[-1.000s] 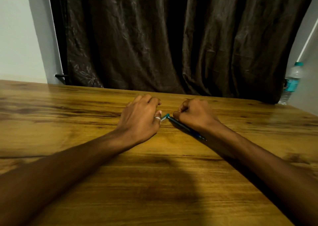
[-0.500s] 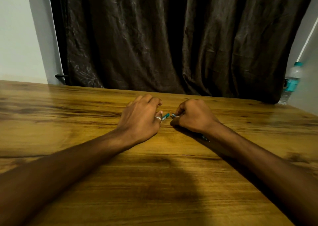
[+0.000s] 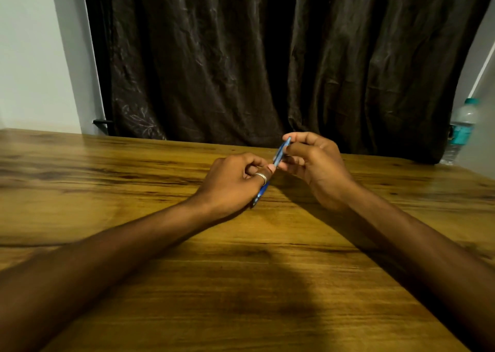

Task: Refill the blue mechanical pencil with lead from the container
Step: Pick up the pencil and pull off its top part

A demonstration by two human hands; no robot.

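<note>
- At far left, a pale wall (image 3: 32,57), with a small dark bracket (image 3: 101,122) low beside the curtain edge.
- Across the whole lower part, a wooden table (image 3: 107,180) with dark grain streaks and a broad shadow near the front.
- Behind the table, a dark brown curtain (image 3: 241,57) in heavy folds, reaching down to the far table edge.
- Left of middle, the left hand (image 3: 230,183), raised a little above the wood, fingers curled tight around the lower part of the blue mechanical pencil (image 3: 280,153); a silver ring (image 3: 262,177) on one finger.
- Below that hand, the dark blue end of the pencil sticking out, pointing down toward the table; touching the wood or not, cannot tell.
- The pencil tilted, running from low left up to the right, between both hands, above the table centre.
- Just right of it, the right hand (image 3: 316,164), palm turned toward the left, thumb and fingers pinched narrow on the upper, lighter end of the pencil.
- Both forearms stretched out from the near edge, bare.
- The lead container: not visible anywhere.
- At far right, a clear plastic water bottle (image 3: 462,129) with a teal cap and teal label, upright at the table's far corner, well apart from the hands.
</note>
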